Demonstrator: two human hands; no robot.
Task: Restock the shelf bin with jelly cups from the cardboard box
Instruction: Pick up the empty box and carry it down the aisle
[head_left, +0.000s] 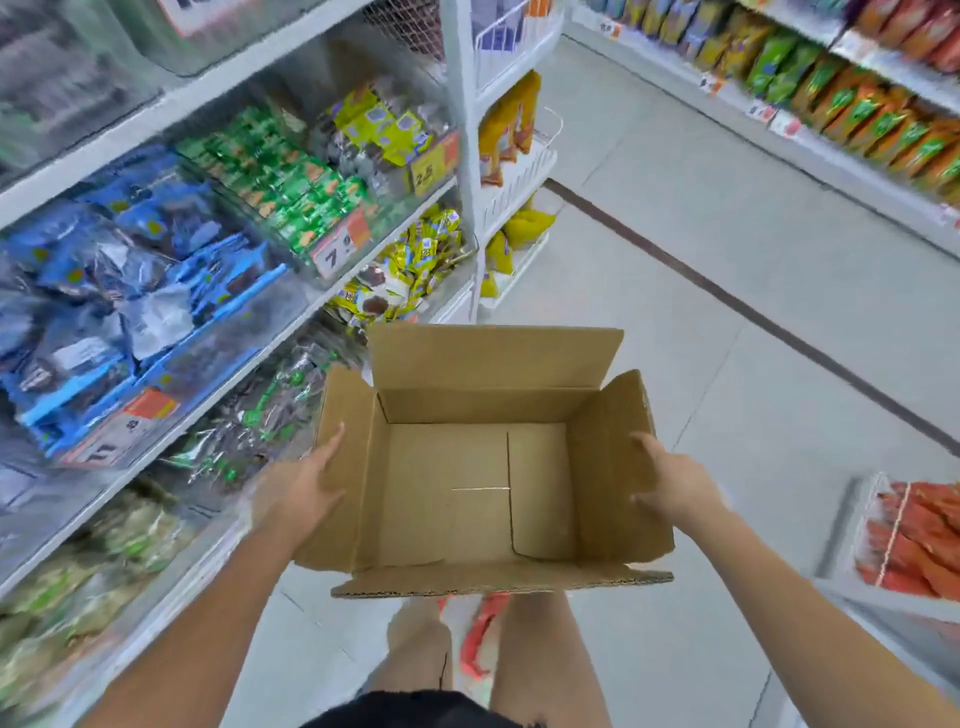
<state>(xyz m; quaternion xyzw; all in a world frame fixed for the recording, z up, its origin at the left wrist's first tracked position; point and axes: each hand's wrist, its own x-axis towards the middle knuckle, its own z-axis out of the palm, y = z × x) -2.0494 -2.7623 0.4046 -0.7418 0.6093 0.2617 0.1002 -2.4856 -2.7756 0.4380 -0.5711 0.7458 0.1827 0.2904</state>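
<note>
An open cardboard box (441, 499) hangs in front of me at waist height, its flaps up and its inside bare, with no jelly cups showing in it. My left hand (301, 488) presses flat on the box's left wall from outside. My right hand (670, 480) grips the right flap and wall. The shelf unit (260, 291) on my left carries clear bins of packets; I cannot tell which bin holds jelly cups, as the view is blurred.
A white aisle floor (727, 291) with a dark stripe runs ahead. Snack shelves (852, 104) line the right side. A rack of orange packets (914, 535) stands close at my right. My legs and orange shoes (480, 639) are below the box.
</note>
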